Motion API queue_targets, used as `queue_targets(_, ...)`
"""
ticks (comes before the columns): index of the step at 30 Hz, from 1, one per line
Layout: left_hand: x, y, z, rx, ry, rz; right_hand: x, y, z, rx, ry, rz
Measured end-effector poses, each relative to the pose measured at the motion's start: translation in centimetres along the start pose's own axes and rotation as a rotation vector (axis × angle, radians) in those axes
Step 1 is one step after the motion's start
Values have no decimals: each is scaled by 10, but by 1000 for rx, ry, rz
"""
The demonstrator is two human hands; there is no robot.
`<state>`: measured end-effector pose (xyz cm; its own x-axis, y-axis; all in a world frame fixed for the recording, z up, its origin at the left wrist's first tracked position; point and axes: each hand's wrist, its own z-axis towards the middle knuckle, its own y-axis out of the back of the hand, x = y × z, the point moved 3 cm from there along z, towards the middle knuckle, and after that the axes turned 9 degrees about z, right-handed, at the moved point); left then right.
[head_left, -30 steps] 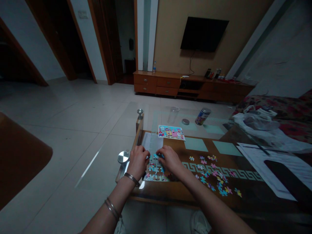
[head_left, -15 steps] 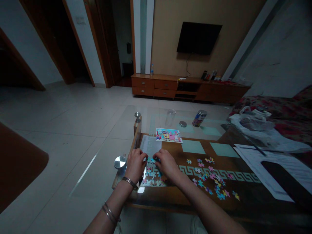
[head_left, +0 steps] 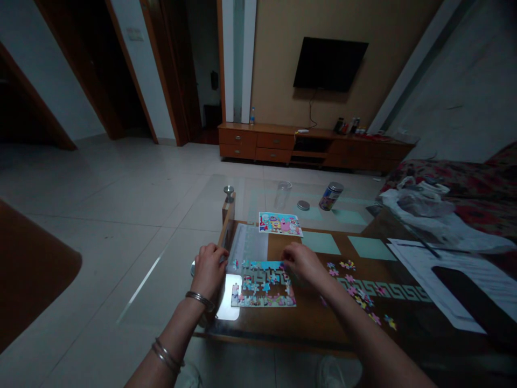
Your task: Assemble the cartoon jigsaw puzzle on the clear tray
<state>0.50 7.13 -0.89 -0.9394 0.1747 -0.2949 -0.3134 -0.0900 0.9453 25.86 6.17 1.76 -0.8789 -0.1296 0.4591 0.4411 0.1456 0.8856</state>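
Note:
A partly assembled jigsaw puzzle (head_left: 264, 302) lies on the glass table, its border pieces joined around gaps and a few inner pieces. My left hand (head_left: 209, 269) is just left of the puzzle, fingers curled together; whatever they hold, if anything, is hidden. At the puzzle's upper right corner, my right hand (head_left: 304, 261) pinches a small bluish jigsaw piece (head_left: 282, 264), mostly covered by the fingertips. Several loose jigsaw pieces (head_left: 359, 296) are scattered right of the puzzle, partly behind my right forearm. Beyond the puzzle lies a colourful cartoon picture card (head_left: 280, 224).
A clear jar (head_left: 283, 195), a round metal lid (head_left: 303, 205) and a printed canister (head_left: 331, 196) stand farther back. To the right are papers (head_left: 452, 291), a dark phone-like slab (head_left: 476, 302) and a plastic bag (head_left: 428, 210). A metal table fitting (head_left: 229, 192) rises at the left.
My hands have moved apart from the puzzle's top left: the left hand outward to the left, the right hand to the upper right corner. More of the puzzle now shows.

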Motion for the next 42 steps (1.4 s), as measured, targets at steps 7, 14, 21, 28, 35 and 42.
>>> queue_targets(7,-4,-4,0,14,-40,35,15,-25,-18,72,106,19)
queue_targets(14,-4,-8,0,16,-58,33,18,-27,-20,37,72,13)
queue_targets(21,-3,-9,1,15,-60,44,14,-18,-20,-25,-61,46)
queue_targets(28,-5,-6,0,41,-41,54,15,-11,-23,8,-71,-16)
queue_targets(35,-9,-8,-1,69,-99,6,21,-16,-19,-41,32,14)
queue_targets(42,-13,-10,-2,81,-158,6,26,-22,-13,-55,58,17)
